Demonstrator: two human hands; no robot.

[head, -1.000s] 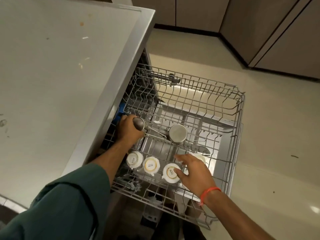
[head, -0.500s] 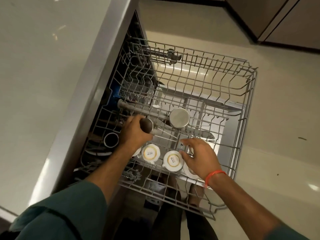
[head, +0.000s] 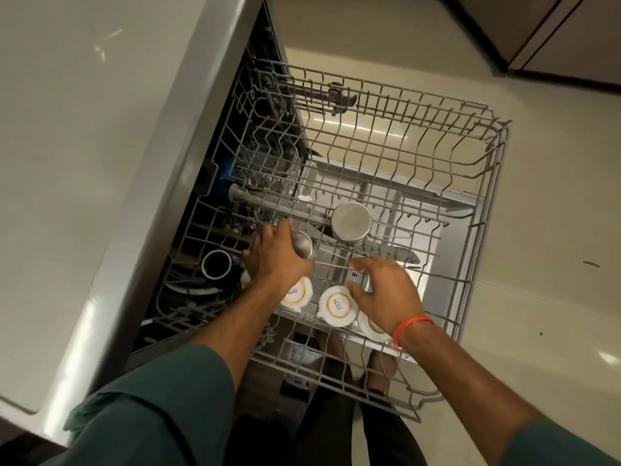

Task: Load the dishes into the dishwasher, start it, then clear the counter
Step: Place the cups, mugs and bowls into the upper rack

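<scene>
The left hand (head: 274, 255) curls its fingers round a small steel cup (head: 303, 244), smooth and round, held on its side over the wire upper rack (head: 484, 210) of the dishwasher. Just beyond those fingertips a larger steel tumbler (head: 351, 220) stands upturned, its flat shiny base showing. The right hand (head: 383, 292) hovers with fingers loosely spread, holding nothing. Below its fingertips sit white ceramic cups (head: 337, 306), upturned, gold-ringed bases up; one lies partly under the wrist, which wears an orange thread band (head: 411, 326). Past both hands the thin grey tines stand bare, leaving most of the rack open out to its far rim. Left of the left hand runs the counter's (head: 84, 163) smooth pale edge.
</scene>
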